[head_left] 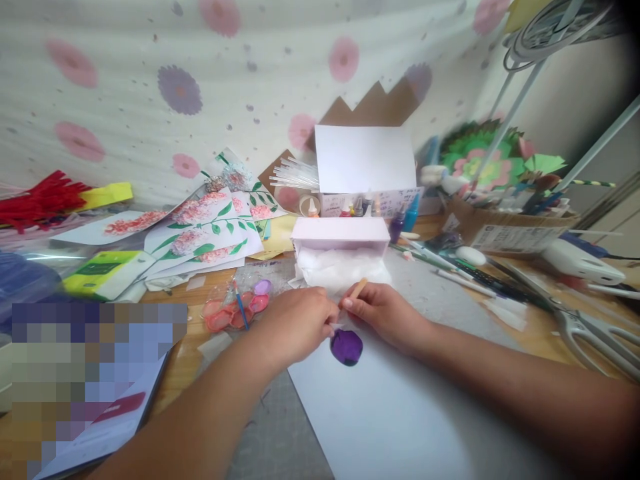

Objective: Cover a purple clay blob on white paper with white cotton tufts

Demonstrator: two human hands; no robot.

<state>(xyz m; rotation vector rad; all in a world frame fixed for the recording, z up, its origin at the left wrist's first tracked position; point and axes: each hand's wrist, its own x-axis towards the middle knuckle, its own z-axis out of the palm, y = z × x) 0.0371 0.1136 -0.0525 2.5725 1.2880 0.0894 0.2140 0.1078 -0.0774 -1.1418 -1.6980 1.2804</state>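
Between my two hands, over a white sheet of paper (385,407), is a dark purple rounded piece (347,348), glossy and petal-like. My left hand (307,319) is closed in a pinch at its upper left edge. My right hand (383,312) grips a flat wooden stick (359,288), whose upper end sticks out past the thumb. The stick's lower end is hidden by the fingers. Just beyond the hands stands a pale pink box (340,230) with white tissue-like padding (345,267) in its open front.
A palette (230,317) of pink and lilac paints with a blue brush (241,307) lies left. Flower paintings (205,227) are behind it. A tablet (120,400) lies front left. Scissors (585,327) and a carton of brushes (520,230) are right. Small bottles (397,225) stand behind the box.
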